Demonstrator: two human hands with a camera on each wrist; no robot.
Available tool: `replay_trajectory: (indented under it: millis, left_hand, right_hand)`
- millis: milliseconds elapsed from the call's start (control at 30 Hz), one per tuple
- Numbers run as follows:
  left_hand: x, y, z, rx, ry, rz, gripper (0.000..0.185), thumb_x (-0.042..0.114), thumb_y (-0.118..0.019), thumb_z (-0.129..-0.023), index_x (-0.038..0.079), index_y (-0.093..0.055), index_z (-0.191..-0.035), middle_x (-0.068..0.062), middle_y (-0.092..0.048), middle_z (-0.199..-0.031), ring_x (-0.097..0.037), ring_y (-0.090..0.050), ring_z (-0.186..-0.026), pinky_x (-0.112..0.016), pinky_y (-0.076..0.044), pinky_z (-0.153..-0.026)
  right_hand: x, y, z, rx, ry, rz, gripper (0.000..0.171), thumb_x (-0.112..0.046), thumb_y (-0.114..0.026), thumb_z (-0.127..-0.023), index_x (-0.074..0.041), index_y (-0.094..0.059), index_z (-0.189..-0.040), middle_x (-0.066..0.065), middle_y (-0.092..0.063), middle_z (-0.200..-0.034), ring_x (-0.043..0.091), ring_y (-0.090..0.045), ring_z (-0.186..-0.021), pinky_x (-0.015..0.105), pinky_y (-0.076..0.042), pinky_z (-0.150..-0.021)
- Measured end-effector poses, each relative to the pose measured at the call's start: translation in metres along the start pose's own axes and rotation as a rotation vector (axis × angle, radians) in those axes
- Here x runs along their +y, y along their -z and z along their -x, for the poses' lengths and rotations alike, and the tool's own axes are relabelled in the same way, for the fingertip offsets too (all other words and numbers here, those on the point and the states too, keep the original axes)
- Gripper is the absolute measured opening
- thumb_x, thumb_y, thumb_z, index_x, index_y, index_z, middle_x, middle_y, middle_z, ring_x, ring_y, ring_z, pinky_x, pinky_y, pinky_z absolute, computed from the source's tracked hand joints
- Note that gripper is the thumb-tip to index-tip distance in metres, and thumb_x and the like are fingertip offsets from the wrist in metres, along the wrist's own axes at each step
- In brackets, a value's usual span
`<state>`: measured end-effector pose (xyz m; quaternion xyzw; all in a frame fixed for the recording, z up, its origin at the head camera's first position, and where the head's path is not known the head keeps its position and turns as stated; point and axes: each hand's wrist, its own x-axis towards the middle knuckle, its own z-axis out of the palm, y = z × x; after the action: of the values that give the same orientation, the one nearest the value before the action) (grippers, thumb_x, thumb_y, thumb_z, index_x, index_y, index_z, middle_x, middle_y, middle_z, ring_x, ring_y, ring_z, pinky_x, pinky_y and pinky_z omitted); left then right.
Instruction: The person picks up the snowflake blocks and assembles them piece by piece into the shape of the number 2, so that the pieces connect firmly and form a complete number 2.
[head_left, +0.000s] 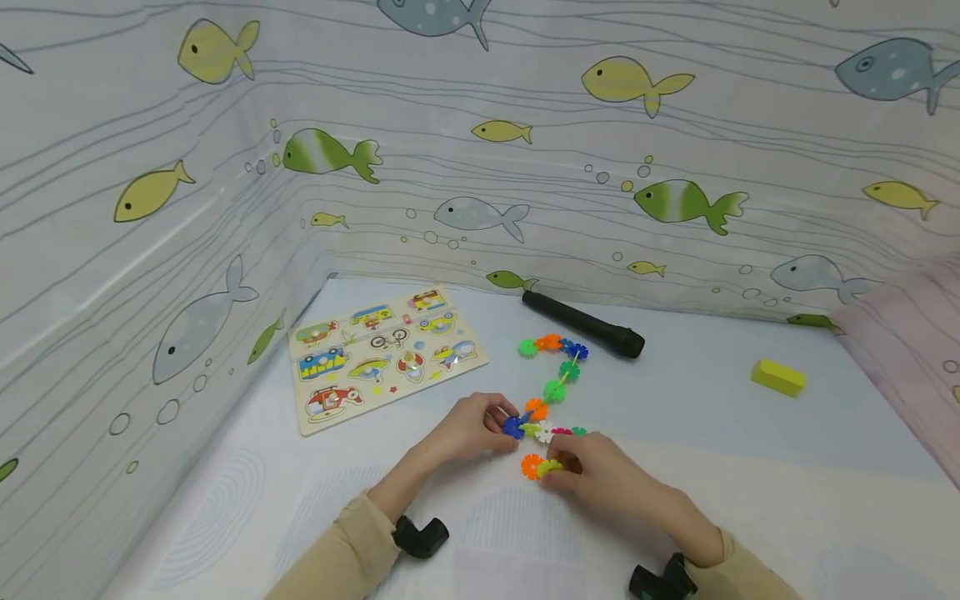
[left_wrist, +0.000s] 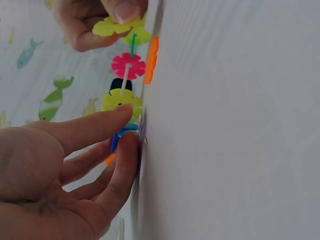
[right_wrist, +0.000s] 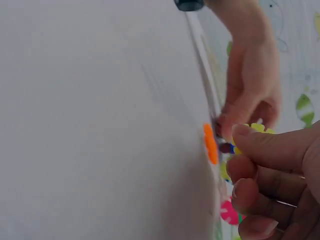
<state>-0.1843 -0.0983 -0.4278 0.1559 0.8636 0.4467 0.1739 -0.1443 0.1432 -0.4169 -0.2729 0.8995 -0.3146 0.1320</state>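
A chain of coloured snowflake discs (head_left: 555,390) snakes across the white table top (head_left: 675,500), from a green and orange end near the back to the near end between my hands. My left hand (head_left: 480,427) pinches a blue disc (head_left: 513,427) (left_wrist: 122,134) at the near part of the chain. My right hand (head_left: 592,475) pinches a yellow-green disc (head_left: 550,467) (left_wrist: 117,26) next to an orange disc (head_left: 531,466) (right_wrist: 210,144) lying flat on the table. A pink disc (left_wrist: 128,65) sits between the two hands.
A wooden vehicle puzzle board (head_left: 382,354) lies at the back left. A black cylinder (head_left: 583,325) lies behind the chain. A yellow block (head_left: 778,377) sits at the right. Fish-print curtain walls (head_left: 480,167) enclose the table; a pink cloth (head_left: 907,350) is at the far right.
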Motion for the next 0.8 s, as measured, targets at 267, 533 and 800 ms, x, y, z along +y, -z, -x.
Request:
replay_trajectory:
  millis: [267,533,800]
  left_hand:
    - [0.003,-0.001,0.001,0.011,0.012,-0.027,0.034,0.02,-0.084,-0.082,0.013,-0.069,-0.112,0.0,-0.065,-0.099,-0.015,-0.059,-0.083,-0.029,-0.051,-0.076]
    - [0.006,-0.001,0.002,0.017,0.024,-0.042,0.033,0.018,-0.083,-0.082,0.011,-0.071,-0.112,0.0,-0.064,-0.099,-0.015,-0.057,-0.082,-0.028,-0.049,-0.074]
    - [0.007,-0.001,0.002,0.021,0.021,-0.043,0.033,0.017,-0.082,-0.083,0.011,-0.071,-0.113,0.0,-0.064,-0.097,-0.016,-0.057,-0.081,-0.027,-0.048,-0.072]
  right_hand:
    - [0.047,0.059,0.026,0.174,-0.068,-0.031,0.012,-0.019,-0.076,-0.089,-0.01,-0.078,-0.096,-0.002,-0.068,-0.073,0.008,-0.058,-0.062,0.023,-0.05,-0.055]
    - [0.084,0.071,0.03,-0.033,-0.166,-0.141,0.018,-0.023,-0.067,-0.096,-0.006,-0.07,-0.089,-0.001,-0.057,-0.066,0.009,-0.05,-0.059,0.022,-0.04,-0.053]
    - [0.088,0.06,0.024,-0.076,-0.243,-0.333,0.025,-0.019,-0.069,-0.094,0.001,-0.07,-0.109,0.006,-0.065,-0.073,0.018,-0.059,-0.064,0.025,-0.05,-0.058]
